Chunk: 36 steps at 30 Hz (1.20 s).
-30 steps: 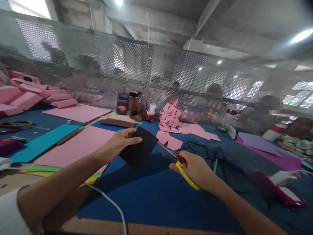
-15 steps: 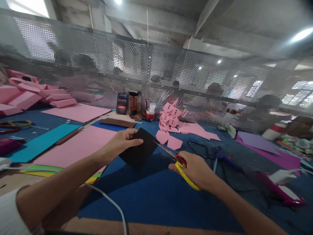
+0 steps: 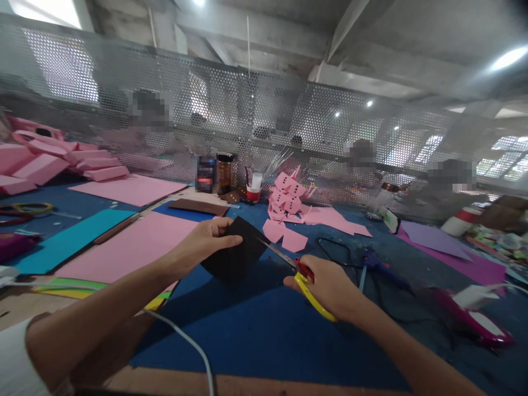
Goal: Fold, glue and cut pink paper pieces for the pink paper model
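My left hand (image 3: 204,245) pinches a black sheet (image 3: 237,253) by its upper left edge and holds it tilted above the blue table mat (image 3: 256,324). My right hand (image 3: 328,286) is wrapped round the yellow and red handles of a pair of scissors (image 3: 299,272). The scissor blades point up and left and meet the right edge of the black sheet. Both forearms reach in from the bottom of the view.
Large pink sheets (image 3: 136,247) and a teal sheet (image 3: 68,239) lie to the left, with pink boxes (image 3: 45,159) behind. Pink cut-outs (image 3: 291,206), jars (image 3: 225,173) and a cup (image 3: 253,192) stand at the perforated metal screen (image 3: 289,121). A glue gun (image 3: 470,316), cables and purple paper (image 3: 437,239) lie right.
The two hands and the black sheet stay almost where they were; the scissors have crept slightly left along the sheet's edge.
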{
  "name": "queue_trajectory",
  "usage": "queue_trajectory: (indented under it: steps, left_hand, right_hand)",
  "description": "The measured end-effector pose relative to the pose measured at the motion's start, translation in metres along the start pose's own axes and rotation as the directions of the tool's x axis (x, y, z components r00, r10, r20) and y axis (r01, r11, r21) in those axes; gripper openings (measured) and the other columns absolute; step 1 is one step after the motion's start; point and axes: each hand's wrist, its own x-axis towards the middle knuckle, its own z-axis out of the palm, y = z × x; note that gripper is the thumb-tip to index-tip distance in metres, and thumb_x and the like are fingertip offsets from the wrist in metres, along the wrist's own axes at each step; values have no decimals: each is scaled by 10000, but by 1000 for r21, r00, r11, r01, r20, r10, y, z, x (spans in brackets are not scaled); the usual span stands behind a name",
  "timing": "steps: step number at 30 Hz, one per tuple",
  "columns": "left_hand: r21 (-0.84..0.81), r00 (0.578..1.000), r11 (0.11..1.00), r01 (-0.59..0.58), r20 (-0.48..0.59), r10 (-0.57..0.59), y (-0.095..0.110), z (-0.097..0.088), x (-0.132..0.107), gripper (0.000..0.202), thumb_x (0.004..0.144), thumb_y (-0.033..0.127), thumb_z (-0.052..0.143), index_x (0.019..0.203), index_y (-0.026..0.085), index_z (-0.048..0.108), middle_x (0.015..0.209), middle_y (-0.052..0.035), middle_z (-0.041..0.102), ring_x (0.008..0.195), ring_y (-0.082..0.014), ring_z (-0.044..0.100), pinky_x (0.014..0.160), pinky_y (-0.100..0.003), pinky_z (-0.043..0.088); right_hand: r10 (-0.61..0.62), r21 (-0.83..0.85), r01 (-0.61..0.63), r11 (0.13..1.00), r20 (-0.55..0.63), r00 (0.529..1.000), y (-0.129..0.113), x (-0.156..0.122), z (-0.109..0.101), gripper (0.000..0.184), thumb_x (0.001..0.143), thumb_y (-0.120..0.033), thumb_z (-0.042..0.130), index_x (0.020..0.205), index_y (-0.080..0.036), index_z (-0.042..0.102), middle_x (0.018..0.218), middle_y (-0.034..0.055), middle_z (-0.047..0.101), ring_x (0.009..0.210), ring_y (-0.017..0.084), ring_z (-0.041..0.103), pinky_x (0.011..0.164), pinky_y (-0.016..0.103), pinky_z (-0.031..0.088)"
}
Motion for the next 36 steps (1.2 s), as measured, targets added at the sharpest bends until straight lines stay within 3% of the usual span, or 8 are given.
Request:
queue_trajectory:
  steps: [36]
  left_hand:
    - [11,1000,1000,-9,16,9,-3,-1,1,284,763,379,780,926,195,638,827,-16,712,848,-231,707,759,-332,545]
  right_hand:
    - [14,-38,-14,999,8,1000,-1,1,1,496,865,-676,532,716,-211,444,682,0,609,582,128,488,556,264,224]
